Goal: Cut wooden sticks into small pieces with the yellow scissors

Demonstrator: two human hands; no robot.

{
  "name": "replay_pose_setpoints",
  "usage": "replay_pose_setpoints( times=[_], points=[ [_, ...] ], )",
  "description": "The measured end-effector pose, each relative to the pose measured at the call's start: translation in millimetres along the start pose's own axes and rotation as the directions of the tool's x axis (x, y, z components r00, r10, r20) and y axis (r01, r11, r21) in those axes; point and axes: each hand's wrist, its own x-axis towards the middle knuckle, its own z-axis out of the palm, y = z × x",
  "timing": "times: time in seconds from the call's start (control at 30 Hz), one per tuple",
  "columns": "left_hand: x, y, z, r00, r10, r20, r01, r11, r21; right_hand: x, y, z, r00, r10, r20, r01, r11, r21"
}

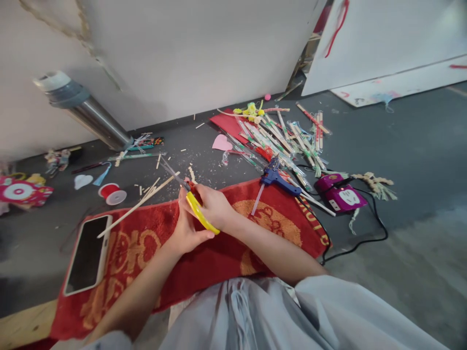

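Yellow-handled scissors [200, 213] point up and to the left, their metal blades over the grey surface. My right hand [217, 206] is closed around the scissors from the right, near a red part by the pivot. Below and left of it, my left hand [186, 231] curls against the scissors, its thumb along the end of the yellow handle. Some left fingers are hidden behind the handle and my right hand. Thin pale wooden sticks [140, 203] lie under and left of the blades, with one long strip reaching to the phone. Short cut pieces and crumbs are scattered beyond.
A red towel [215, 265] lies beneath my hands. On it rests a phone [87, 255]; a blue glue gun [279, 180] lies at its right edge. A corded purple power socket [339, 192], wrapped sticks [273, 133], a red spool [111, 193] and a steel flask [98, 116] surround it.
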Motion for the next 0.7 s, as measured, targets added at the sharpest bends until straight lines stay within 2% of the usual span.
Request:
replay_pose_setpoints(
  times=[0.1,0.2,0.43,0.57,0.7],
  points=[
    [-2,-2,1.4,0.999,-0.032,0.04,0.035,0.997,-0.069,-2,-2,4,0.999,0.018,0.044,-0.023,0.995,0.096],
    [0,-2,2.3,0.998,-0.051,0.04,0.054,0.996,-0.07,-1,-2,7,0.999,0.023,0.047,-0.03,0.989,0.148],
    [8,-4,8.8,0.999,-0.018,-0.046,0.017,1.0,-0.017,3,2,12,0.999,0.019,0.039,-0.027,0.981,0.191],
    [10,-6,11.9,0.995,0.038,-0.09,-0.043,0.997,-0.061,4,8,16,1.0,-0.008,0.013,0.005,0.974,0.226],
    [13,-7,13.2,0.991,0.046,-0.123,-0.057,0.994,-0.095,5,11,19,0.999,-0.031,-0.022,0.036,0.964,0.264]
  ],
)
